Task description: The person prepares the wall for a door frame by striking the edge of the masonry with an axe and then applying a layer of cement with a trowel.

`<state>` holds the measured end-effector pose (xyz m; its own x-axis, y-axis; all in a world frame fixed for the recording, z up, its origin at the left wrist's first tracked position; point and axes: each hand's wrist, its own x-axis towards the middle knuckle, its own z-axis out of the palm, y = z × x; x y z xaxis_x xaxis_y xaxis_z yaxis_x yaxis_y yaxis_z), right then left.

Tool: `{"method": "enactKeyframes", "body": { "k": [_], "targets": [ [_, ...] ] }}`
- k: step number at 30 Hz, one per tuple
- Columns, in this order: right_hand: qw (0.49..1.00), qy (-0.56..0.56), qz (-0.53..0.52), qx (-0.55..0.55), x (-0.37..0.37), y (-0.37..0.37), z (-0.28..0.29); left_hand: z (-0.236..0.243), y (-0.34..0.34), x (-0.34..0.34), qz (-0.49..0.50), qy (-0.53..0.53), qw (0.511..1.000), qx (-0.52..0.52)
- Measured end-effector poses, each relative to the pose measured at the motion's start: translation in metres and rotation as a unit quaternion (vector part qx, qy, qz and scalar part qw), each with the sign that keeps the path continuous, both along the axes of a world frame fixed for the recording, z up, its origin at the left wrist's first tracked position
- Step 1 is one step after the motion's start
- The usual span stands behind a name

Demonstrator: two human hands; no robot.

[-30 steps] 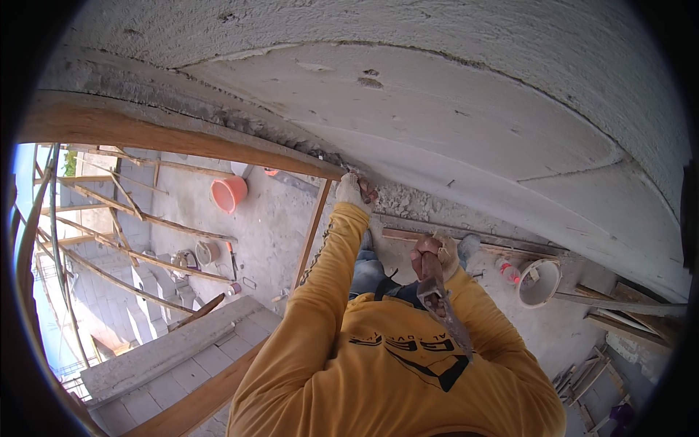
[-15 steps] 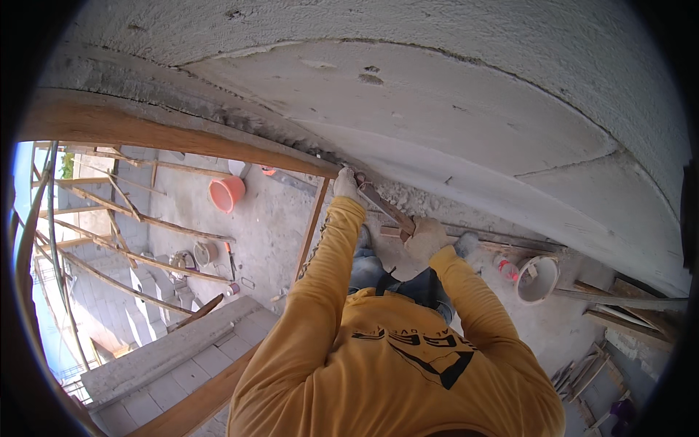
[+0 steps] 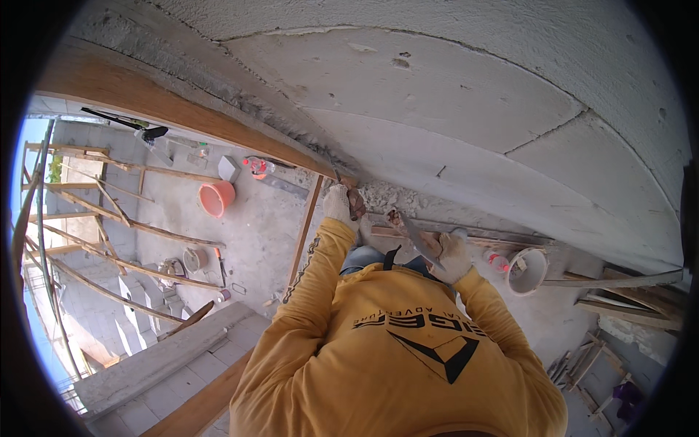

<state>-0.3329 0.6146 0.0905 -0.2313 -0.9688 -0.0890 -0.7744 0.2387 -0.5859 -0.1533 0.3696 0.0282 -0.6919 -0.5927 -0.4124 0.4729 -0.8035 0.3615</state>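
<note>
My left hand (image 3: 337,205), in a pale knit glove, is raised to the lower end of the wooden beam (image 3: 182,113) along the wall. Its fingers are curled against a dark reddish-brown piece (image 3: 356,205) too small to name. My right hand (image 3: 456,257), also gloved, is closed to the right, close to my waist. It grips a tool with a long, flat grey blade (image 3: 418,239); the far end looks rusty brown and points up toward my left hand, apart from it. The glove hides most of the tool's grip.
A pale block wall (image 3: 422,109) with rough mortar fills the upper right. On the floor stand an orange bucket (image 3: 217,199), a white bucket (image 3: 527,271) and a red-capped plastic bottle (image 3: 497,261). Wooden poles (image 3: 145,226) cross at left. Planks (image 3: 619,302) lie at right.
My right hand has drawn back toward my body and to the right, and the blade has come away from my left hand. My left hand stays near the beam's end. The view has shifted slightly.
</note>
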Motion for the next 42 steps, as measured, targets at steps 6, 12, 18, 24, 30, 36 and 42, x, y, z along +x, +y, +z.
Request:
{"method": "enactKeyframes", "body": {
  "k": [6,12,18,24,30,36,42],
  "targets": [
    [0.962,-0.263,-0.054,-0.056,0.026,-0.023,0.046,-0.007,-0.034,0.006,0.013,0.026,1.0,-0.008],
    [0.998,-0.012,0.027,0.059,0.038,-0.063,0.007,-0.025,-0.049,0.011,-0.042,0.027,0.996,-0.067],
    [0.998,-0.069,-0.007,0.01,0.06,-0.055,-0.005,-0.085,-0.066,0.036,-0.053,0.092,0.991,-0.075],
    [0.995,-0.051,0.003,0.083,0.048,-0.067,-0.001,-0.054,-0.061,0.014,-0.06,0.054,0.995,-0.06],
    [0.995,-0.094,0.023,0.033,0.05,-0.051,0.005,-0.052,-0.057,0.01,-0.032,0.0,0.997,-0.066],
    [0.991,-0.029,-0.025,0.129,0.043,-0.063,-0.038,-0.071,-0.065,0.005,-0.003,-0.113,0.992,-0.057],
    [0.983,-0.184,0.003,-0.006,0.045,-0.041,-0.106,-0.064,-0.068,-0.005,-0.028,-0.03,0.999,-0.032]
  ]
}}
